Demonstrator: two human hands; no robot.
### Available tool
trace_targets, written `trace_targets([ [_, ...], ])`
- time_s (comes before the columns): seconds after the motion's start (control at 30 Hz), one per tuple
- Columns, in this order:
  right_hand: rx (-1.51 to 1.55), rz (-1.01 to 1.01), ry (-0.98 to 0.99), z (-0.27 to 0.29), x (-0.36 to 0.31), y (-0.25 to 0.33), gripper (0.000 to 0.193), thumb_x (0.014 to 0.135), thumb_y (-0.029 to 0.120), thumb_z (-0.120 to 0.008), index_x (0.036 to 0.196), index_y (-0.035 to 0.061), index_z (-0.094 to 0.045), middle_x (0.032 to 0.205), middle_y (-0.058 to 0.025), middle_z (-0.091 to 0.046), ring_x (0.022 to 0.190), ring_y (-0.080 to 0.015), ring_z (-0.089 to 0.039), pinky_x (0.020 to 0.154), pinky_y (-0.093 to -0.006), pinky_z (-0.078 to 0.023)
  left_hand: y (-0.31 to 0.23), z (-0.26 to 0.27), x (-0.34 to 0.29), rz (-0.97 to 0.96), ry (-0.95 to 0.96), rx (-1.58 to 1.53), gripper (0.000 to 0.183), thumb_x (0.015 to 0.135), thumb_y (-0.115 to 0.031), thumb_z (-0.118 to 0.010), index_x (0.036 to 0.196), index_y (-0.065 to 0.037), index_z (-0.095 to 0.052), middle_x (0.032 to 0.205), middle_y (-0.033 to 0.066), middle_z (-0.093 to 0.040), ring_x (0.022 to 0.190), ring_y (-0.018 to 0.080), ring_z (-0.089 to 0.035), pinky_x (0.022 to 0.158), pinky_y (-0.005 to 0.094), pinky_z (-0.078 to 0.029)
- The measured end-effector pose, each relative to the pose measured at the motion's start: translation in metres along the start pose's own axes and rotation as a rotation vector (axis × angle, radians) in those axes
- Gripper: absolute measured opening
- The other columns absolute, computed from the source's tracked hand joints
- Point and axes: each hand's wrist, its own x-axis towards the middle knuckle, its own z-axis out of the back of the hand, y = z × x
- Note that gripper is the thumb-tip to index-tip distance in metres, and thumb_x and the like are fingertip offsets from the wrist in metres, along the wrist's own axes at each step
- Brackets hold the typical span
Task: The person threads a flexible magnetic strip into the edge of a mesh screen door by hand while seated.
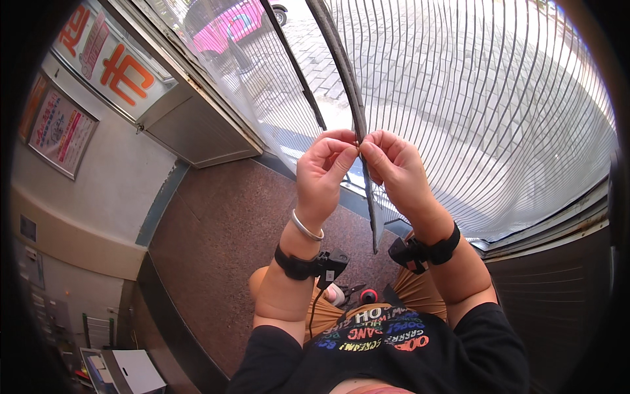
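1. Your left hand (pixel 321 172) pinches the dark strip (pixel 354 105), thumb and forefinger closed on it.
2. Your right hand (pixel 394 167) pinches the same strip just beside, fingertips touching the left's.
3. The strip runs up above the grip and hangs below it, against the ribbed clear curtain (pixel 499 111) behind.

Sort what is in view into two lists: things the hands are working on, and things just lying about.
In hand:
left hand
right hand
dark edge strip pinched by both
mesh door curtain

Lying about:
pink vehicle outside
wall poster
white box
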Motion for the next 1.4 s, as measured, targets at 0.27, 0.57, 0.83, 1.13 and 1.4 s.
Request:
trace_targets([
  [0.27, -0.064, 0.027, -0.027, -0.002, 0.000, 0.004, 0.013, 0.089, 0.013, -0.060, 0.090, 0.0004, -0.058, 0.071, 0.0059, -0.054, 0.060, 0.0017, -0.041, 0.049, -0.0143, -0.031, -0.002, -0.002, 0.001, -0.024, 0.016, 0.037, 0.010, 0.088, -0.006, -0.061, 0.091, 0.003, -0.061, 0.109, 0.0094, -0.056, 0.091, 0.0119, -0.059, 0.079, 0.0215, -0.049],
  [0.57, -0.275, -0.008, 0.013, -0.001, 0.002, 0.015, 0.013, 0.089, 0.012, -0.058, 0.086, -0.0005, -0.057, 0.071, 0.0049, -0.053, 0.062, 0.0002, -0.042, 0.050, -0.0166, -0.034, -0.001, 0.008, 0.004, -0.028, 0.077, 0.109, 0.009, 0.086, -0.006, -0.063, 0.088, 0.003, -0.064, 0.107, 0.0090, -0.057, 0.089, 0.0115, -0.058, 0.075, 0.0210, -0.050],
  [0.83, -0.153, -0.039, -0.003, 0.001, 0.000, 0.006, 0.013, 0.090, 0.013, -0.058, 0.086, 0.0000, -0.055, 0.069, 0.0051, -0.051, 0.059, 0.0006, -0.041, 0.049, -0.0159, -0.032, -0.003, 0.008, 0.003, -0.032, 0.086, 0.139, 0.011, 0.086, -0.006, -0.063, 0.090, 0.004, -0.064, 0.109, 0.0097, -0.055, 0.092, 0.0130, -0.058, 0.078, 0.0225, -0.050],
  [1.13, -0.291, 0.057, -0.040, 0.000, 0.000, 0.009, 0.019, 0.087, 0.014, -0.065, 0.092, -0.0032, -0.061, 0.069, 0.0036, -0.056, 0.055, -0.0001, -0.042, 0.047, -0.0161, -0.034, -0.004, 0.008, 0.004, -0.041, 0.106, 0.130, 0.012, 0.087, -0.005, -0.062, 0.092, 0.005, -0.063, 0.111, 0.0108, -0.054, 0.094, 0.0139, -0.058, 0.081, 0.0238, -0.050],
  [1.4, -0.501, 0.122, -0.066, 0.001, -0.005, 0.002, 0.013, 0.085, 0.010, -0.066, 0.085, -0.0026, -0.063, 0.060, 0.0010, -0.054, 0.055, -0.0020, -0.043, 0.047, -0.0199, -0.035, -0.005, 0.009, 0.004, 0.001, 0.098, 0.079, 0.011, 0.088, -0.004, -0.060, 0.093, 0.005, -0.062, 0.110, 0.0104, -0.055, 0.096, 0.0141, -0.058, 0.081, 0.0237, -0.049],
])
